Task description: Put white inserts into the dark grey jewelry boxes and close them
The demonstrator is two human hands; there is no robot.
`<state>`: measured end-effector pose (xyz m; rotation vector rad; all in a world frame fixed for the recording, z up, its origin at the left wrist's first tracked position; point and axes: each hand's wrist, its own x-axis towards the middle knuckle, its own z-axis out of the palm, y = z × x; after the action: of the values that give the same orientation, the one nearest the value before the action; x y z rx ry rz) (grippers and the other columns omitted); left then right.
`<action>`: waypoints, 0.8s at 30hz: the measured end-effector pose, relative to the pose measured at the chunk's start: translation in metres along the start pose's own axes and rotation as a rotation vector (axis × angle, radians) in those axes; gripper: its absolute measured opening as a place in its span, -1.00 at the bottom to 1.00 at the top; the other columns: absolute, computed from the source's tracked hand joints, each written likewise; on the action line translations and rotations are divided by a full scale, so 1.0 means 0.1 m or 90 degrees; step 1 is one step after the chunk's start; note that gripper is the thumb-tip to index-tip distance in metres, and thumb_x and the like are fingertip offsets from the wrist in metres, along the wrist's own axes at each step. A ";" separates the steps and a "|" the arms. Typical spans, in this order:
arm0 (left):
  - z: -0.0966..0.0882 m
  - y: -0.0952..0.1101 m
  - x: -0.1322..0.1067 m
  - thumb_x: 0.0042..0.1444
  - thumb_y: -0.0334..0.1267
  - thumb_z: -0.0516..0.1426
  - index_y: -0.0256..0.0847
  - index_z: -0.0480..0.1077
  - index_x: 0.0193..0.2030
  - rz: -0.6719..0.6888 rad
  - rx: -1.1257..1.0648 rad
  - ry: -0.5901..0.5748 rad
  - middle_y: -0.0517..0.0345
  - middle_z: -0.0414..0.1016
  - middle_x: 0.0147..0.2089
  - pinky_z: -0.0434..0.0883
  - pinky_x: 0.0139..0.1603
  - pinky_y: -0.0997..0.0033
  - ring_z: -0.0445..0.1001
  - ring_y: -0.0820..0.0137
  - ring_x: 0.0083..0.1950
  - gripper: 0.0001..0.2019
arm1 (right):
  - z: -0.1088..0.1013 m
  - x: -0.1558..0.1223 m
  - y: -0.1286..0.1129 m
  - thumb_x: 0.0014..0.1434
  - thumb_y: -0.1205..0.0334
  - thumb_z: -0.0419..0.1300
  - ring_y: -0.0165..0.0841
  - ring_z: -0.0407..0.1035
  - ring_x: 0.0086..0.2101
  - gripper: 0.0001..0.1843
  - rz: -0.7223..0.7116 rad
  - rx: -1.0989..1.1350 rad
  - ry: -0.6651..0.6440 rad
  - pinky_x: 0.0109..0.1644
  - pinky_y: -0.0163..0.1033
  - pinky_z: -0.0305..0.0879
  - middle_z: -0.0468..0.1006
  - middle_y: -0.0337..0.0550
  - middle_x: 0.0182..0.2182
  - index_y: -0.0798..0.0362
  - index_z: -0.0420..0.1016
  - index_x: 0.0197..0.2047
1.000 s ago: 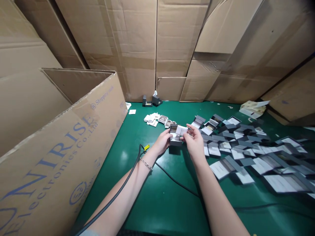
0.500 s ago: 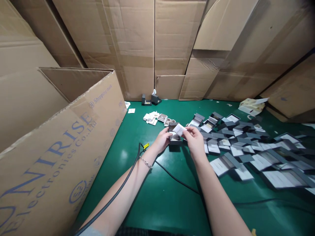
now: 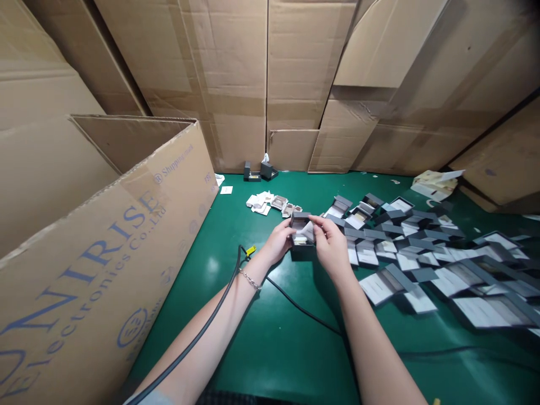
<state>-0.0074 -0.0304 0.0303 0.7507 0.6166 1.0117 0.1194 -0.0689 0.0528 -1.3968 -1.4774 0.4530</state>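
Left hand (image 3: 279, 242) grips a dark flip-lid box (image 3: 302, 251), lid up, mid green table (image 3: 278, 343). Right hand (image 3: 332, 244) pinches a white card (image 3: 307, 231) at the box's opening; can't tell how deep. Similar open boxes (image 3: 392, 230) right, white packaging pieces (image 3: 259, 201) far-left of the box, shipping carton (image 3: 169, 214) left.

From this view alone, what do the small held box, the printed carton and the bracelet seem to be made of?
Small held box: probably rigid paperboard, dark grey and matte, judging by its crisp edges; plastic is possible.
Printed carton: corrugated cardboard, brown and dull, with a rough cut rim.
Bracelet: likely metal, silvery and shiny, with visible chain links.
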 end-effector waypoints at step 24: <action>0.01 -0.02 0.02 -0.21 -0.43 0.15 -0.28 0.45 -0.24 0.045 0.027 -0.011 0.07 0.52 -0.21 0.29 -0.14 0.46 0.42 0.37 -0.14 -0.70 | 0.14 -0.08 -0.05 0.15 0.35 -0.09 -0.31 0.38 -0.24 -0.70 -0.055 -0.124 -0.156 -0.12 -0.20 0.30 0.50 -0.08 -0.29 0.06 0.46 -0.25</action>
<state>-0.0045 -0.0295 0.0295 0.8220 0.6017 1.0597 0.1035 -0.0723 0.0477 -1.4612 -1.8132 0.4473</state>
